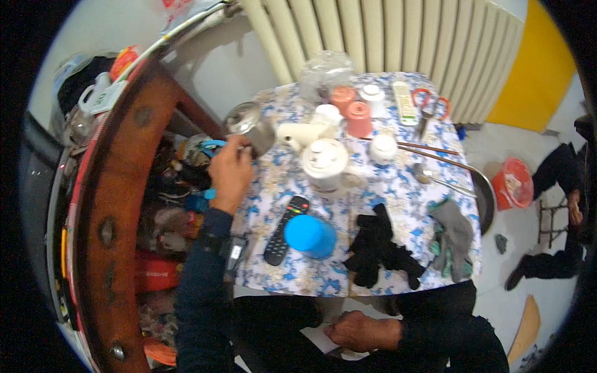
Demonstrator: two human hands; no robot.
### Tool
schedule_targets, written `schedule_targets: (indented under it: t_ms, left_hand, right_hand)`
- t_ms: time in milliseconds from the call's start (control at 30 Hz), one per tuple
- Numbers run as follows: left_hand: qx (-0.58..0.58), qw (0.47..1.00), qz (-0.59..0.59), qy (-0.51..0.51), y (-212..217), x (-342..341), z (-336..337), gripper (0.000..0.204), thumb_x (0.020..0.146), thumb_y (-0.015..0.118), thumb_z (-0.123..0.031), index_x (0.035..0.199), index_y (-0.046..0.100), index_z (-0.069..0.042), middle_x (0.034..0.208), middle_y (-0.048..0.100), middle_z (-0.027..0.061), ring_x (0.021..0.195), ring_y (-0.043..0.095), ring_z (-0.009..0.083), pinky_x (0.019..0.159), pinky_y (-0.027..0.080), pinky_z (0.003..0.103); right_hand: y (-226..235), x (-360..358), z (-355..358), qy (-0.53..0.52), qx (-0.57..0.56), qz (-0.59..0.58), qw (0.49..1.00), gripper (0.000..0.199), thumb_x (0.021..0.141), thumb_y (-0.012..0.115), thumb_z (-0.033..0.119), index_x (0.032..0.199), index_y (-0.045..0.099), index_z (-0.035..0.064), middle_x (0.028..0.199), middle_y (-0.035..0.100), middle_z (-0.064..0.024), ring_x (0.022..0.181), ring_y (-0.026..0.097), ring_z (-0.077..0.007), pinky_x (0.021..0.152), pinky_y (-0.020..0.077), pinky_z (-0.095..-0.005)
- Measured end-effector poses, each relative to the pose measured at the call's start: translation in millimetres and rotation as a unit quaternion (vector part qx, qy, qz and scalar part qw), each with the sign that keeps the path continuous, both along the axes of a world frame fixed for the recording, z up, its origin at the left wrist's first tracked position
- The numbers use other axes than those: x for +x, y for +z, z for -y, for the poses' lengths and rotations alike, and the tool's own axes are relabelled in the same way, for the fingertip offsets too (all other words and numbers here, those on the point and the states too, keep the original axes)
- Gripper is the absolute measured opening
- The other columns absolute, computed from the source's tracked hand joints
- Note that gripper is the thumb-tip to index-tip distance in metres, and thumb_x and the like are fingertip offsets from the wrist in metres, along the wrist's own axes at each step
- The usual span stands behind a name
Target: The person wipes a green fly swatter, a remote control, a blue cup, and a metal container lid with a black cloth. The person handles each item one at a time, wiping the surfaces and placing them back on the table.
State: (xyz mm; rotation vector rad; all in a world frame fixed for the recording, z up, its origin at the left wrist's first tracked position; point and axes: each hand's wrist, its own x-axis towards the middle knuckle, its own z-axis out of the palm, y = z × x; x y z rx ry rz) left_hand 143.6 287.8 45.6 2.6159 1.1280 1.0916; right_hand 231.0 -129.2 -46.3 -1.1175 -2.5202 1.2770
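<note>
At the table's far left corner, my left hand [231, 174] is closed at the near side of a shiny stainless steel pot [250, 127]. Its fingers seem to wrap the pot's handle, which they mostly hide. A light blue loop [213, 147] shows just left of the fingertips. My right hand [356, 331] is low over my lap, its fingers curled; whatever may be in them is hidden. To the right of the pot stand a cream lidded jug [325, 163] and a cream cylindrical piece [305, 133]. Nearer me are a black remote control [286, 230] and a blue-topped cup [311, 236].
The flowered tablecloth [323, 280] also bears black gloves [380, 248], grey gloves [453, 239], pink cups [358, 119], a small white jar [383, 149], orange-handled scissors [429, 109], chopsticks [435, 155] and a ladle [444, 180]. A wooden cabinet [112, 186] flanks the left; a red bucket [513, 183] and a seated person [563, 211] are right.
</note>
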Motion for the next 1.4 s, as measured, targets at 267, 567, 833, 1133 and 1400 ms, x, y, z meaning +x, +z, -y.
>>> schedule_targets:
  t_ms: [267,567,833,1133,1400]
  left_hand:
    - [-0.302,0.92,0.246,0.025,-11.4,-10.4,-9.6,0.027,0.098,0.076,0.001,0.109,0.054,-0.009,0.091,0.059,0.0004,0.089,0.06,0.0127,0.081,0.053,0.035]
    - [-0.507,0.777,0.372,-0.023,-16.2,0.6,-27.1,0.023,0.11,0.07,-0.032,0.1,0.067,-0.011,0.086,0.072,0.0049,0.081,0.07,0.0209,0.066,0.056,0.04]
    - [-0.473,0.782,0.399,0.072,12.5,-21.1,5.3,0.046,0.115,0.066,-0.041,0.08,0.049,-0.018,0.073,0.05,-0.0012,0.07,0.055,0.0189,0.063,0.037,0.036]
    - [-0.366,0.815,0.448,0.04,53.6,-75.5,75.8,0.046,0.113,0.071,-0.037,0.08,0.047,-0.017,0.076,0.039,-0.0034,0.069,0.041,0.0137,0.062,0.033,0.036]
    - [-0.334,0.838,0.431,0.018,75.6,-140.4,162.2,0.033,0.108,0.074,-0.041,0.094,0.066,-0.013,0.08,0.055,-0.0031,0.071,0.05,0.0138,0.062,0.04,0.037]
  right_hand:
    - [-51.9,-15.7,33.0,-0.014,0.207,0.048,0.977,0.024,0.1,0.071,0.013,0.118,0.071,-0.0032,0.104,0.076,-0.0201,0.098,0.077,-0.033,0.082,0.0624,-0.0471]
    - [-61.2,-17.6,54.3,-0.05,0.267,0.106,0.957,0.021,0.106,0.06,0.017,0.112,0.068,-0.0018,0.098,0.07,-0.0188,0.089,0.07,-0.0348,0.082,0.0603,-0.0453]
    - [-54.4,-10.7,43.0,-0.096,0.175,0.017,0.98,0.011,0.096,0.071,0.01,0.1,0.072,-0.0009,0.104,0.074,-0.0233,0.098,0.074,-0.0431,0.082,0.06,-0.0562]
    - [-48.3,-12.2,38.7,-0.071,0.196,0.05,0.977,0.011,0.088,0.075,0.01,0.096,0.075,0.0033,0.095,0.077,-0.0205,0.092,0.077,-0.0418,0.076,0.0608,-0.054]
    - [-39.9,-7.1,38.5,-0.066,0.216,0.044,0.973,0.012,0.078,0.078,0.009,0.088,0.073,0.0035,0.091,0.076,-0.0164,0.092,0.078,-0.0356,0.078,0.061,-0.0502]
